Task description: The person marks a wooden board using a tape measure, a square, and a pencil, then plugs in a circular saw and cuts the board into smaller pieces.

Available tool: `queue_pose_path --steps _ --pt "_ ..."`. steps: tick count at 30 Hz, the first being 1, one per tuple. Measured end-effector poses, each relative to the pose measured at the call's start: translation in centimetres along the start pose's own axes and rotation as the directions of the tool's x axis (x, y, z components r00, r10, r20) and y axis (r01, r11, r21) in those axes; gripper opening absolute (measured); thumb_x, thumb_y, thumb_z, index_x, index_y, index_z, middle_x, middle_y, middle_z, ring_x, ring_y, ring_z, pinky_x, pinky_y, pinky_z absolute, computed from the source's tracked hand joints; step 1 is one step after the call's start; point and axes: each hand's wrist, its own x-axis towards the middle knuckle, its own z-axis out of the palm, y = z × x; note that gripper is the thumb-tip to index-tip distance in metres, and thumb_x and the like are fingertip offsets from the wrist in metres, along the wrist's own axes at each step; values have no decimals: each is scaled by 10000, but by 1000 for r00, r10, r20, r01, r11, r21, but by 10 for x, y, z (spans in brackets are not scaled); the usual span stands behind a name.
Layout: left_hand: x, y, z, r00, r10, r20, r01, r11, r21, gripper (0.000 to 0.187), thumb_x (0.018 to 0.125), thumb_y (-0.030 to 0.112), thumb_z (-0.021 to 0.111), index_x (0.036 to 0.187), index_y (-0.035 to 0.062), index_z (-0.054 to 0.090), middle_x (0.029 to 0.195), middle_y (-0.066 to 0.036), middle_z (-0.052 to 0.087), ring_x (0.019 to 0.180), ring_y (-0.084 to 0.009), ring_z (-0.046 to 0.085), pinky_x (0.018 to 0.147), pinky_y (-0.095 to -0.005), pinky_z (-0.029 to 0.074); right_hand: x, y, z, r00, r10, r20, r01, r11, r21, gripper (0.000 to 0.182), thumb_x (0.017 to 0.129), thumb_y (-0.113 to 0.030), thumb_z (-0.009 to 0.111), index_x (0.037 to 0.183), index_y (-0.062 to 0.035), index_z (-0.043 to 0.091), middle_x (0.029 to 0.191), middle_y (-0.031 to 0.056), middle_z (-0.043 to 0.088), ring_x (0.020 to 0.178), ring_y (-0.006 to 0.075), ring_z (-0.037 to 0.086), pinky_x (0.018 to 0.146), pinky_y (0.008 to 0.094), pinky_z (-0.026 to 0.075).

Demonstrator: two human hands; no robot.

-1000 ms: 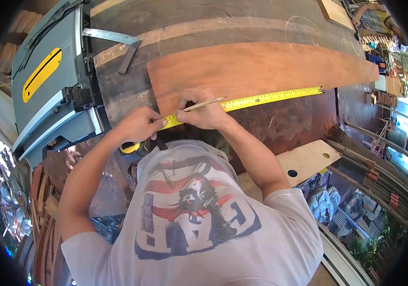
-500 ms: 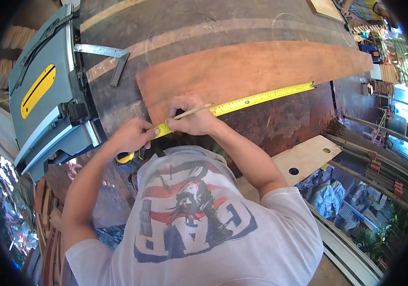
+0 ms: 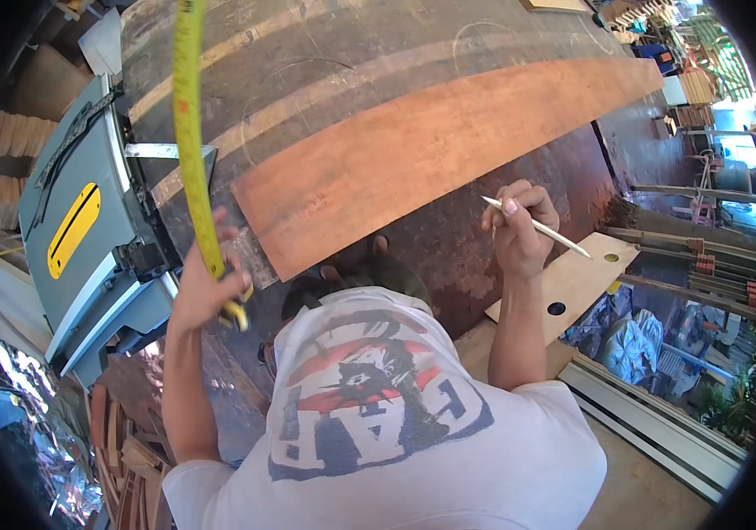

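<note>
My left hand [image 3: 206, 287] grips a yellow tape measure [image 3: 186, 115], its blade standing up and reaching past the top edge of the view. The tape's case shows only in part below the palm. In my right hand [image 3: 524, 230] a thin pale pencil [image 3: 555, 237] is pinched between thumb and fingers, held above the table to the right. Between the two hands lies a long reddish-brown board [image 3: 431, 150], flat on the worktable and touched by neither hand. A metal try square [image 3: 157, 151] rests left of the board, partly behind the tape blade.
A grey table saw [image 3: 82, 221] with a yellow insert stands at the left. The dark worktable [image 3: 396, 40] stretches ahead. A pale plywood piece [image 3: 585, 278] with holes lies at the right, near a light metal rail [image 3: 643, 424]. Wood strips [image 3: 131, 450] are stacked at lower left.
The tape blade has come off the board and swung upright at the left. My right hand has moved right, away from the board, still with the pencil.
</note>
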Motion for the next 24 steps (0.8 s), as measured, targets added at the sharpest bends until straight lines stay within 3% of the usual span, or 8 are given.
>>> queue_pose_path --steps 5,8,13,14,16,18,20,24 --pt "62 25 0 941 211 -264 -238 968 -76 984 771 -6 795 1601 28 269 1319 -101 484 930 -122 617 814 -294 569 -38 7 -10 995 36 -95 -56 973 -226 129 928 -28 690 835 -15 601 765 81 582 609 145 572 558 301 520" --pt "91 51 -15 922 227 -313 -197 972 125 905 782 12 804 1536 27 304 1297 -133 486 923 -146 638 795 -331 560 -64 20 -34 993 -3 -119 -40 933 -358 149 936 -6 680 820 -35 590 751 77 602 597 133 565 560 284 484" --pt "126 83 -26 846 285 -451 -245 959 145 977 797 52 806 1595 -13 247 1370 -187 555 1095 -249 641 899 -364 571 -100 10 -54 946 110 -304 -197 942 -272 196 959 -44 675 810 -25 549 757 63 534 609 135 534 563 295 517" --pt "152 69 -44 832 272 -484 -318 948 -12 1005 777 9 808 1595 -2 225 1320 -179 527 982 -276 675 817 -381 598 -107 10 -58 932 122 -341 -216 943 -254 188 956 -38 674 813 -25 553 762 64 541 610 134 535 570 294 520" --pt "178 85 -49 812 93 -576 -239 954 -183 805 807 49 814 1486 -59 397 1201 -171 613 906 -260 692 740 -392 608 -122 7 -68 916 111 -385 -228 935 -272 166 947 -27 681 821 -26 573 770 60 570 609 120 545 562 284 520" --pt "253 66 -96 876 57 -480 -278 871 -405 546 831 70 815 1294 -74 565 1063 -153 670 821 -241 702 658 -396 603 -124 14 -67 916 72 -395 -216 917 -334 138 933 -20 698 831 -28 605 776 50 613 605 95 561 530 268 515" --pt "307 58 -91 835 -2 -550 -294 844 -448 303 867 89 792 1103 -38 650 989 -133 674 749 -218 700 586 -376 587 -124 15 -63 902 133 -410 -296 883 -364 124 923 -32 716 840 -32 624 754 40 626 595 87 566 528 253 492" --pt "394 -9 -132 650 139 -748 -45 988 145 691 850 362 816 1277 -141 610 1233 -278 678 1128 -374 678 995 -466 539 -126 14 -49 893 242 -380 -356 896 -266 154 929 -44 719 815 -22 619 740 40 637 609 82 590 543 252 481"
